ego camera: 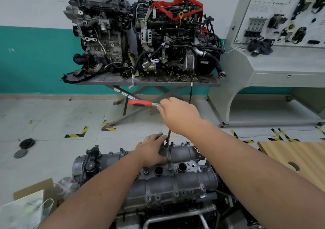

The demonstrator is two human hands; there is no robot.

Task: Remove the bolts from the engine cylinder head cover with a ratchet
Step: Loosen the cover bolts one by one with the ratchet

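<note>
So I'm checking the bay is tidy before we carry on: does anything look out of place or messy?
Yes. Two round black parts lie loose on the floor at left. Debris and clips litter the table under the two engines. A crumpled plastic bag sits beside the cylinder head cover.

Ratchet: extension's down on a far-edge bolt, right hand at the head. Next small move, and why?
Probably swing the red handle to turn that bolt. The right hand grips the ratchet's head end, the extension runs down to the cover's far edge, and the left hand rests on the cover beside it.
</note>
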